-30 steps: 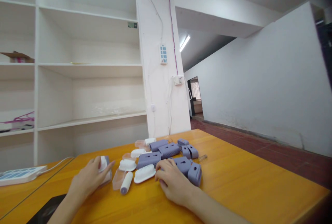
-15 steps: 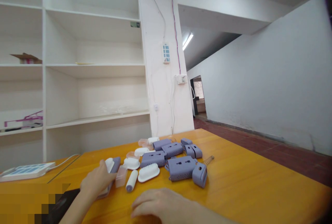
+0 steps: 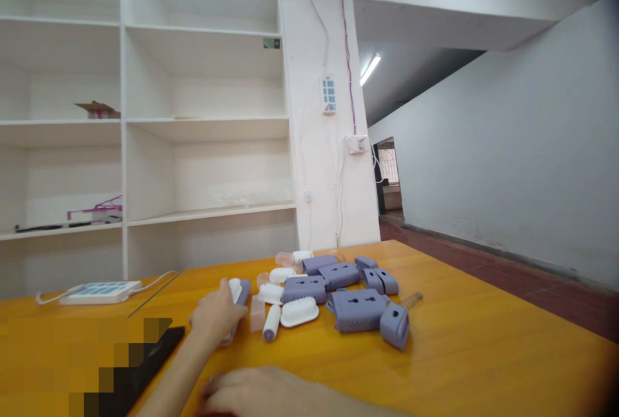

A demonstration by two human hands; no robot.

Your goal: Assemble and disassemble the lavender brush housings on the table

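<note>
My left hand point(image 3: 215, 312) is closed over a flat purple-grey piece point(image 3: 245, 289) with a white oval part point(image 3: 235, 288) by the fingertips; some fingers are hidden. My right hand point(image 3: 256, 392) is low over the table's near side, fingers extended and blurred, with nothing seen in it. Right of the left hand lie a clear plastic piece point(image 3: 258, 314), a white roller point(image 3: 271, 323) with a purple end and a white bristled brush head point(image 3: 300, 312). Several purple-grey perforated housings point(image 3: 356, 310) and a smaller purple-grey cap point(image 3: 395, 325) lie farther right.
A metal spring point(image 3: 412, 301) lies beside the housings on the orange wooden table point(image 3: 488, 339). At the left are a white power strip point(image 3: 100, 292) and a black flat object point(image 3: 155, 365). White shelves point(image 3: 207, 122) and a pillar point(image 3: 316, 165) stand behind the table.
The view has swung left, so the scene sits farther right. My right hand has moved left across the table, nearer my left arm. My left hand remains at the purple-grey piece.
</note>
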